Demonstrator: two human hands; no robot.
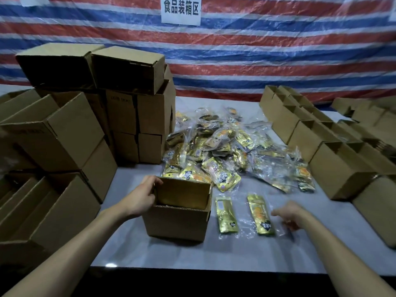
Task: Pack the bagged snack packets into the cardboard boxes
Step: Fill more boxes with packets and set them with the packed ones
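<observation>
Grey table (192, 254), items as seen:

- Open cardboard box (180, 219), centre front, upright. Interior dark; contents cannot be made out. Left hand (143, 196) grips its left wall, fingers curled over the rim.
- Two gold snack packets (261, 215) in clear bags, flat on the table just right of the box. Right hand (289, 215) beside them, blurred; its grip cannot be told.
- Loose pile of bagged packets (225, 146), behind the box.
- Stacked boxes (128, 93), left.
- Row of open boxes (321, 151), right; contents unclear.
</observation>
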